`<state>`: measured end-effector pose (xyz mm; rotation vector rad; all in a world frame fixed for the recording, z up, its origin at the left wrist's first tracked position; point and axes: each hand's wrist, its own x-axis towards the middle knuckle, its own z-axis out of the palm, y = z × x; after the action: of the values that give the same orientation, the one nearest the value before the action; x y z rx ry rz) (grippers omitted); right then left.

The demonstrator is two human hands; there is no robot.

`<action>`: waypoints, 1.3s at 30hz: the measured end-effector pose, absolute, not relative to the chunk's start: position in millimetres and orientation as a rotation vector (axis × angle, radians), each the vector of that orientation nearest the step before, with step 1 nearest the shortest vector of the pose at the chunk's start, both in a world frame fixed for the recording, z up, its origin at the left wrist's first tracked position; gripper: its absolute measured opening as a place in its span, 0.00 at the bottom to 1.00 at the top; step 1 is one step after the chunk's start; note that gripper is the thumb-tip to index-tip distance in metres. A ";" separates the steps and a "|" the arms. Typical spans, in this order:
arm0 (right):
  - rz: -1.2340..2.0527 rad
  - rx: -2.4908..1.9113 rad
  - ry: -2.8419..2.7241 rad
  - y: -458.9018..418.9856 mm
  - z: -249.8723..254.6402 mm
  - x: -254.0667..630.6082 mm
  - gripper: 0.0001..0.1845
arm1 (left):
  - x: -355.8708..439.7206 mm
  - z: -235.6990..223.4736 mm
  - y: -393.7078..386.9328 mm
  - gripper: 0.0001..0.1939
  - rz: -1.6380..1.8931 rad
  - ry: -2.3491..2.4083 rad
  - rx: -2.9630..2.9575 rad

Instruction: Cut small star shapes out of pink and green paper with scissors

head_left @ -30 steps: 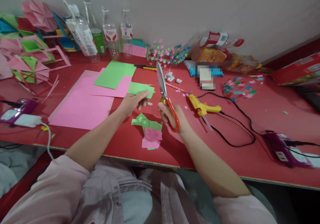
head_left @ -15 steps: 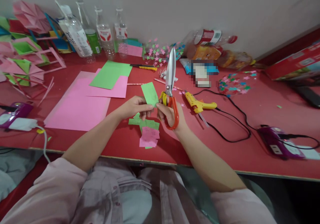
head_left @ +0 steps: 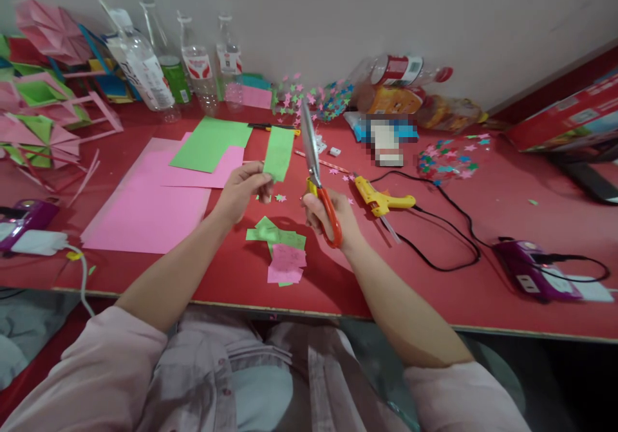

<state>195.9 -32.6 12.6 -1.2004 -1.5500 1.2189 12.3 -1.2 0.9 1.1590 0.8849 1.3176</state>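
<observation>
My left hand (head_left: 245,190) pinches the lower end of a green paper strip (head_left: 279,152), which stands up above the fingers. In my right hand (head_left: 328,218) is a pair of scissors (head_left: 311,145) with red and yellow handles, its blades pointing up and closed together. The blades are a little to the right of the strip, apart from it. Below both hands, a small pile of green paper pieces (head_left: 280,237) and pink paper pieces (head_left: 286,262) lies on the red table (head_left: 232,271). Little paper stars (head_left: 280,197) lie just right of my left fingertips.
Large pink sheets (head_left: 145,206) and a green sheet (head_left: 212,142) lie at left. Right of my right hand sits a yellow glue gun (head_left: 383,198) with a looping cord. Several plastic bottles (head_left: 199,71) line the wall. A purple power strip (head_left: 531,268) stands far right.
My hands have moved apart. The green strip went left with my left hand and now stands more upright. The scissors shifted left and tilted leftward; my right fingers no longer touch the strip.
</observation>
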 end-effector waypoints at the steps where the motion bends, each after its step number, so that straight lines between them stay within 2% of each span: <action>1: 1.227 -1.234 -1.609 -31.9 13.6 196.9 0.23 | 9.5 1.4 0.8 0.07 1.387 0.883 1.128; 7: 1.204 -1.453 -1.947 -31.6 12.9 198.0 0.28 | -1.3 5.1 9.6 0.11 1.666 0.932 0.977; 12: 1.274 -1.449 -1.936 -34.5 12.6 199.0 0.29 | -2.6 6.9 10.4 0.12 1.753 0.990 0.982; 27: 1.584 -1.188 -1.860 -30.9 3.6 200.8 0.29 | 4.9 9.0 1.7 0.12 1.677 1.015 1.144; 32: 1.595 -1.191 -1.804 -36.0 7.9 201.1 0.27 | 4.3 8.7 1.9 0.11 1.682 1.002 1.157; 39: 1.600 -1.157 -1.823 -37.1 9.8 200.5 0.29 | 4.6 7.1 3.3 0.10 1.693 0.983 1.158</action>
<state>200.5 -37.1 9.8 -1.1573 -1.8231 1.6000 4.6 3.3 7.1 1.1581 0.9828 1.6931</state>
